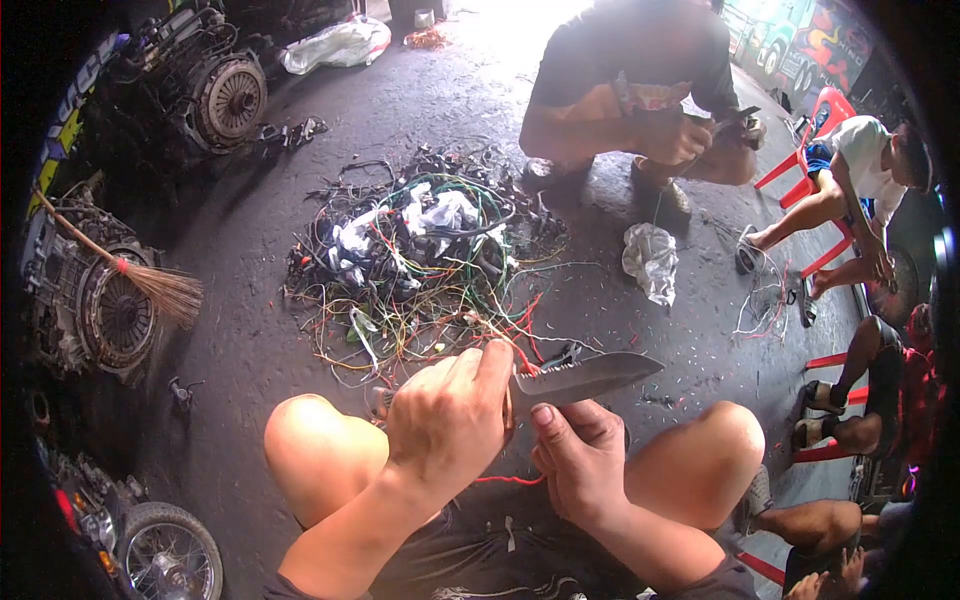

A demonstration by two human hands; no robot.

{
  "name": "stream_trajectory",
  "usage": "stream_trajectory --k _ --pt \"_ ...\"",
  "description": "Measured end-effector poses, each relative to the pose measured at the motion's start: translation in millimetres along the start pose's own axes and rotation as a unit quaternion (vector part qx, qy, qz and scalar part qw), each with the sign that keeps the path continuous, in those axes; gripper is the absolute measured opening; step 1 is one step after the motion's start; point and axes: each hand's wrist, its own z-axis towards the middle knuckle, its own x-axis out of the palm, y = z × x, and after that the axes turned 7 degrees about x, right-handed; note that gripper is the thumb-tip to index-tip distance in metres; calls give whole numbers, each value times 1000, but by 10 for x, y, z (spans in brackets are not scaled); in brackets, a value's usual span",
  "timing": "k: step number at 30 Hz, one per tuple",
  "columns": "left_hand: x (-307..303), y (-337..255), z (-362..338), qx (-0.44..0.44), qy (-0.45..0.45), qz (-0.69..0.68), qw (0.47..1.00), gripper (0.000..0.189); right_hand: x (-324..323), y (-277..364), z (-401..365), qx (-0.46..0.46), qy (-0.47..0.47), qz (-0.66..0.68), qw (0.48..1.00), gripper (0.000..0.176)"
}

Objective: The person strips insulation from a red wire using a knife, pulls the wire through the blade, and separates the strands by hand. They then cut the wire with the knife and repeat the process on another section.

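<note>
My left hand (450,412) is closed around the handle of a knife (590,378). The dark blade has a serrated spine near the handle and points right, level above my lap. Close under the blade, my right hand (583,455) is closed in a pinch, its thumb tip beside the lower edge. A red wire (508,480) runs into the right hand from below; its pinched part is hidden by the fingers. Beyond the hands lies a tangled heap of wires (430,250) in many colours, with white plastic scraps among them.
Opposite me a person (630,100) crouches, working with both hands. A crumpled clear plastic bag (650,262) lies on the floor. Engine parts (228,100), a broom (150,280) and a motorcycle wheel (170,555) line the left. People sit on red chairs (800,170) at right.
</note>
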Motion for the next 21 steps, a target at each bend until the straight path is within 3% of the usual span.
stream_trajectory --k 5,11,14,17,21 --pt "20 2 -13 -3 -7 -2 1000 6 -11 14 21 0 -9 -44 999 26" --pt "29 36 -38 -11 20 -24 999 6 -12 104 67 25 64 39 997 37" --pt "70 25 -38 -7 17 -40 999 5 0 217 35 79 55 19 995 40" --pt "71 39 -19 -4 12 -47 999 6 -105 105 84 55 108 46 992 42" --pt "94 71 -20 9 -4 -55 998 7 -82 89 64 52 88 29 994 41"
